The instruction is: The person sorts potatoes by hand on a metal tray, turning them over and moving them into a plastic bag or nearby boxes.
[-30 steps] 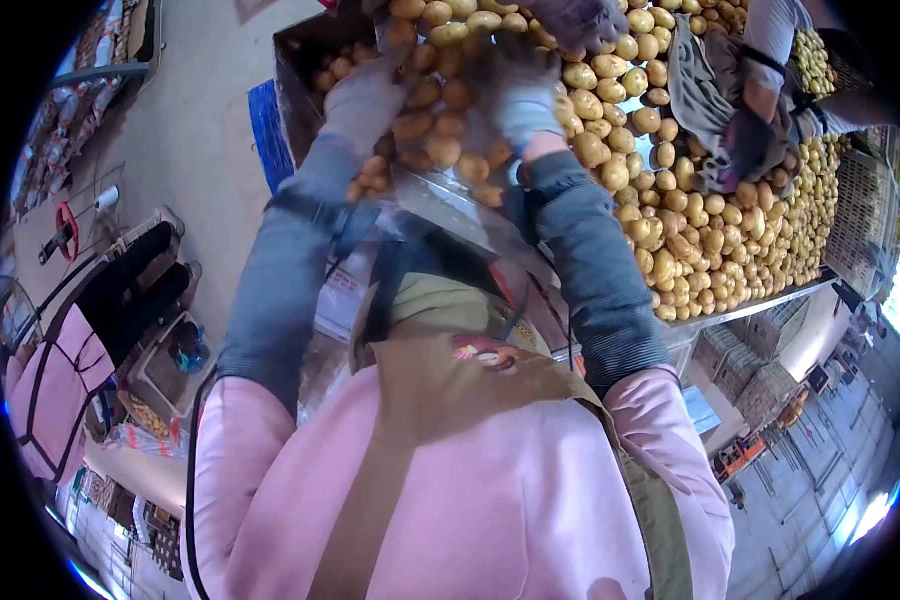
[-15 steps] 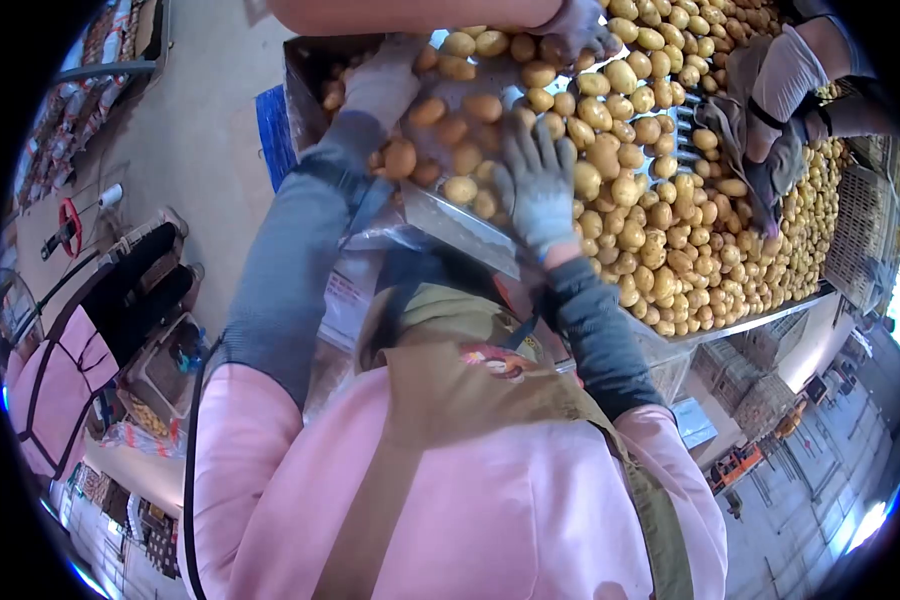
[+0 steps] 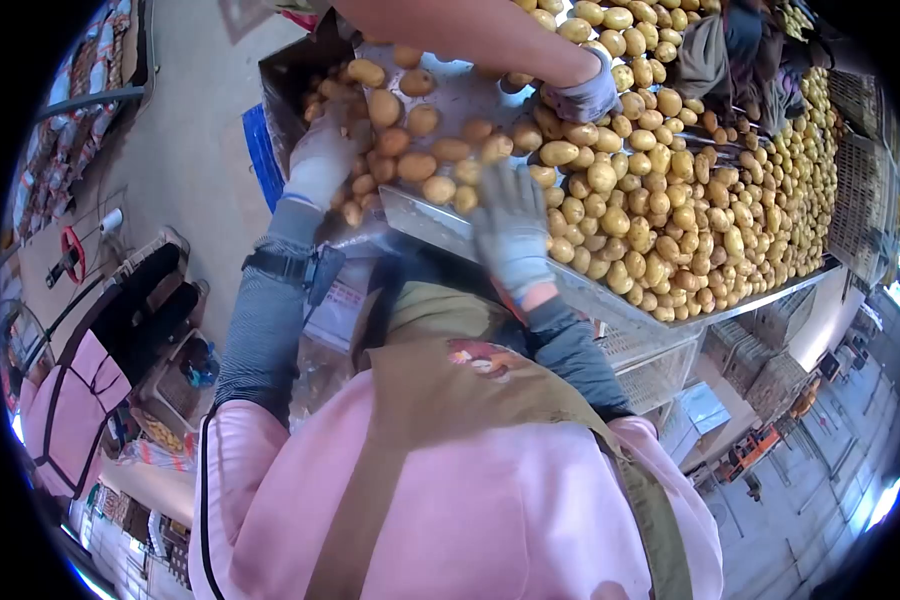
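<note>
While oval yellow-brown potatoes [image 3: 418, 165] lie scattered over shiny grey metal table [image 3: 454, 90] and inside dark-walled open box [image 3: 284, 85], whitish-gloved left hand [image 3: 322, 168], now drawn back, blurs among them, grip impossible to tell; grey-gloved right hand [image 3: 512, 222] beside them, fingers extended, holding nothing visible; co-worker's grey-gloved hand [image 3: 584, 98] now farther in, likely leaving less working room

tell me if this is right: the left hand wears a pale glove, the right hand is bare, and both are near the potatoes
No, the right hand is not bare: the head view shows it in a greyish glove. The left hand does wear a pale glove, and both are near the potatoes.
</note>
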The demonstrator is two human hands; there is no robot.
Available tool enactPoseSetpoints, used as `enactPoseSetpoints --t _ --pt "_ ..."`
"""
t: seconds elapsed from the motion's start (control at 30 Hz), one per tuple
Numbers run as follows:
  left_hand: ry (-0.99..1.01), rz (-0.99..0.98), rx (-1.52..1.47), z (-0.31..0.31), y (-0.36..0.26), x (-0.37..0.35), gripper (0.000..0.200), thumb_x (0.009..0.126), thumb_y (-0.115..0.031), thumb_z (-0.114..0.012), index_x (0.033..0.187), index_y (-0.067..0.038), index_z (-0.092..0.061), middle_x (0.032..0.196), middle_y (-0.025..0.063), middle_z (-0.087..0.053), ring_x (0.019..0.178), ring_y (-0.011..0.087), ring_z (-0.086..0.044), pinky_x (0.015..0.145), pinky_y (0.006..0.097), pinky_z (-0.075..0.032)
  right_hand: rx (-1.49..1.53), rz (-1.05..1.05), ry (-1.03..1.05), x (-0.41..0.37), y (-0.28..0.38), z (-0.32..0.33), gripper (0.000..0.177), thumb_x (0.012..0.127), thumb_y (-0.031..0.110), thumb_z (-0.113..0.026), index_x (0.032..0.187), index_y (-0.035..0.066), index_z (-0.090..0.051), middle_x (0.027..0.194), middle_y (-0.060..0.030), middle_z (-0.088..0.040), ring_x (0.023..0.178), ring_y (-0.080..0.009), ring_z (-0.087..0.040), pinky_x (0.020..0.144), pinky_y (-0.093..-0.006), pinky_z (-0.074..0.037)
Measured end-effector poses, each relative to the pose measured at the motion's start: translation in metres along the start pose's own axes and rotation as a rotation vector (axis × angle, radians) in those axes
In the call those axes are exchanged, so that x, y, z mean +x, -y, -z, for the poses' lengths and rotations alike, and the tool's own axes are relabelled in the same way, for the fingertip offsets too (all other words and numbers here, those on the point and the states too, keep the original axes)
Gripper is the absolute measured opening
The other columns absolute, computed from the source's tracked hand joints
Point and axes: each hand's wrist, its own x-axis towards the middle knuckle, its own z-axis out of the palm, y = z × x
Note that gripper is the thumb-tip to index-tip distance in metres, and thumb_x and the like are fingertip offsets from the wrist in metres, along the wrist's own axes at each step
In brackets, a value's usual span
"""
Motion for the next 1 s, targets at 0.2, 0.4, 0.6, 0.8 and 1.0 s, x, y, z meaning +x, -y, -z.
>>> enactPoseSetpoints --t 0.2,0.4,0.6,0.8,1.0 --pt "-0.187 -0.152 -0.727 -0.004 -0.064 -0.069 0.037 0.099 -0.019 -0.059 0.133 -0.002 -0.06 0.115 0.0211 -0.068 0.107 0.0308 -0.065 0.097 0.037 -0.049 0.53 -0.033 -0.056 0.038 -0.005 0.017 0.04 0.1 0.025 -0.056 0.13 -0.001 -0.06 0.138 -0.0196 -0.057 0.129 -0.0373 -0.051 0.112 -0.0429 -0.038" --pt "0.213 -0.581 -0.706 -0.034 -0.096 -0.151 0.038 0.106 -0.018 -0.052 0.138 0.001 -0.055 0.125 0.0162 -0.064 0.12 0.0257 -0.061 0.104 0.036 -0.047 0.938 -0.15 0.033 -0.04 -0.005 0.042 0.029 0.102 0.02 -0.057 0.12 -0.001 -0.063 0.116 -0.014 -0.065 0.111 -0.0273 -0.063 0.096 -0.0373 -0.049" --pt "0.26 -0.169 -0.709 -0.04 -0.044 -0.132 0.03 0.105 -0.017 -0.054 0.13 -0.002 -0.062 0.112 0.011 -0.071 0.104 0.0222 -0.069 0.094 0.0335 -0.054 0.553 -0.383 0.107 -0.184 -0.1 0.054 0.013 0.09 0.007 -0.059 0.101 0.005 -0.065 0.09 -0.019 -0.066 0.086 -0.0409 -0.063 0.077 -0.0454 -0.05" --pt "0.003 -1.272 0.12 -0.096 -0.202 -0.108 0.049 0.093 -0.022 -0.062 0.142 -0.018 -0.055 0.149 0.0104 -0.051 0.137 0.0323 -0.047 0.111 0.0522 -0.04 0.332 -0.389 -0.133 -0.205 -0.109 0.066 0.017 0.085 0.005 -0.064 0.101 0.005 -0.066 0.083 -0.014 -0.067 0.075 -0.0291 -0.064 0.07 -0.04 -0.05" --pt "-0.053 -1.195 0.374 -0.105 -0.173 -0.069 0.064 0.092 -0.031 -0.064 0.151 -0.018 -0.043 0.158 0.0057 -0.04 0.148 0.0314 -0.031 0.116 0.0529 -0.032 0.653 -0.594 -0.008 -0.274 -0.106 0.067 0.028 0.096 0.013 -0.059 0.119 0.0 -0.066 0.101 -0.0061 -0.07 0.089 -0.0195 -0.065 0.08 -0.0321 -0.052"
